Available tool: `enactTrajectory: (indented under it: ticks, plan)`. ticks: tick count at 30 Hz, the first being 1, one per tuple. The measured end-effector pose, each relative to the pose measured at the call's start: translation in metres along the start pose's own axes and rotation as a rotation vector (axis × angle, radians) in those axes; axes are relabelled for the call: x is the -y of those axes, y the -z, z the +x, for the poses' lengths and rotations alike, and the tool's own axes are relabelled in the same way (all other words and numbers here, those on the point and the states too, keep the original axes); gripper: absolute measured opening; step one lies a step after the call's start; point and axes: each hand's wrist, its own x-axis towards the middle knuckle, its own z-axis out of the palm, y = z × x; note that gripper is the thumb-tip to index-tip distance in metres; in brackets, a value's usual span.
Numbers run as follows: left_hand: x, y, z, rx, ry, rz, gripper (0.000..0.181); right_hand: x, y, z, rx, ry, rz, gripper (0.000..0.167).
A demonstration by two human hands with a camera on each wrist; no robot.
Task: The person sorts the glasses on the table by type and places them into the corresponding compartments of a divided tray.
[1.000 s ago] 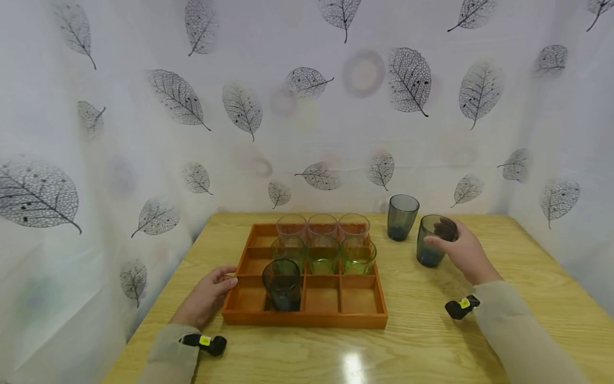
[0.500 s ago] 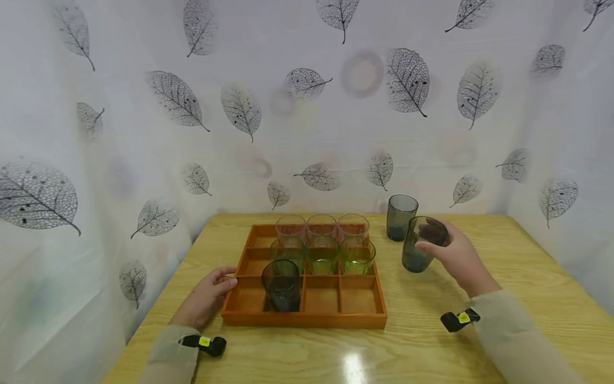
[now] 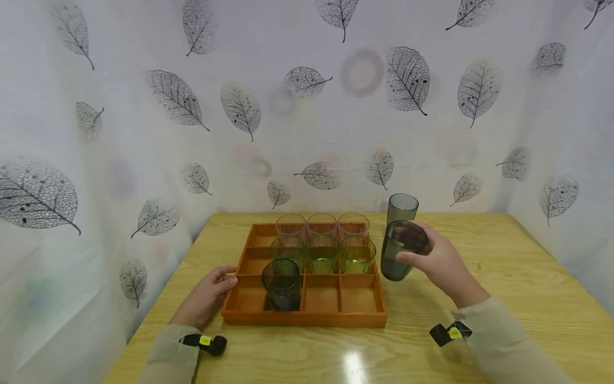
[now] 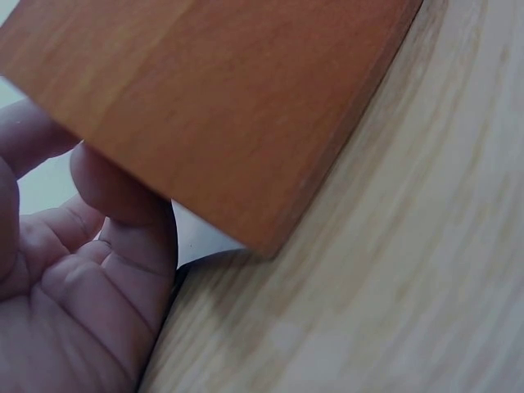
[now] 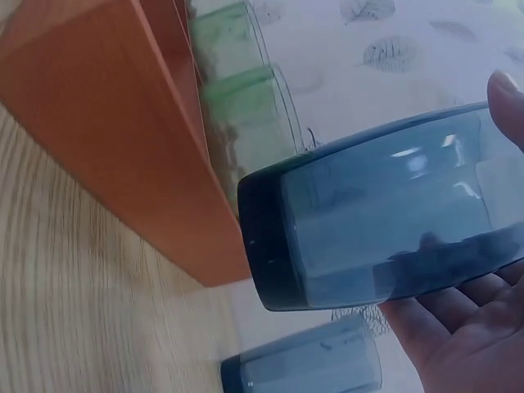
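Observation:
My right hand [image 3: 443,264] grips a smoky blue-grey glass tumbler [image 3: 393,261], thumb on the near side and fingers behind. The tumbler is tilted and held above the table, just right of the wooden tray [image 3: 307,320]; in the right wrist view its thick dark base [image 5: 274,237] points toward the tray. At the tray's left side my left hand [image 3: 206,296] touches the wall with thumb and fingers [image 4: 123,192]. One dark tumbler [image 3: 282,285] stands in the tray's front row. Green glasses [image 3: 357,256] fill the middle row's right part, pale pink glasses [image 3: 354,226] the back row's.
Another blue-grey tumbler [image 3: 403,205] stands on the table behind the held one, partly hidden by it. Dividers split the tray into compartments. A white curtain with leaf prints [image 3: 307,128] hangs behind the table [image 3: 503,250].
The right hand has lifted the tumbler off the table and carried it left and nearer to the tray's right side, tilting it. The left hand and tray have stayed in place.

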Motion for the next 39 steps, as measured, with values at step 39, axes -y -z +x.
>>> enactTrajectory:
  ticks: [39]
  plan:
    - [0.001, 0.001, 0.001, -0.008, 0.004, 0.016, 0.051, 0.027, -0.119, -0.005, 0.209, 0.042, 0.188, 0.082]
